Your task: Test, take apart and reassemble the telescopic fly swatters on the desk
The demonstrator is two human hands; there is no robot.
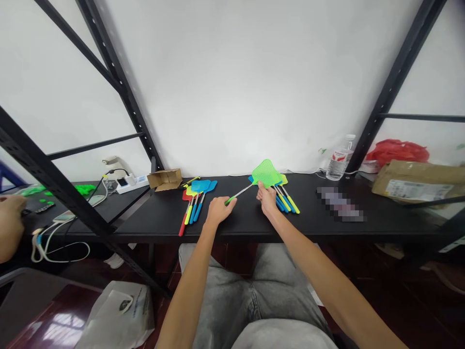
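Note:
A green fly swatter (267, 172) is held above the black table, its mesh head up and to the right. My left hand (219, 209) is closed around its green handle. At the lower edge of the mesh head, my right hand (267, 198) pinches it between thumb and fingers. Behind and right of that hand lie several fly swatters (290, 202) with blue and yellow handles, partly covered by the green head. Left of my left hand, another group of fly swatters (194, 203) in red, yellow and blue lies fanned on the table.
An open cardboard box (165, 180) stands at the back left, beside a power strip (133, 183). On the right are a water bottle (340, 157), a blurred-out item (339, 203) and a taped carton (417, 184). Another person's hand (10, 225) shows at far left. Black shelf posts (119, 82) flank the table.

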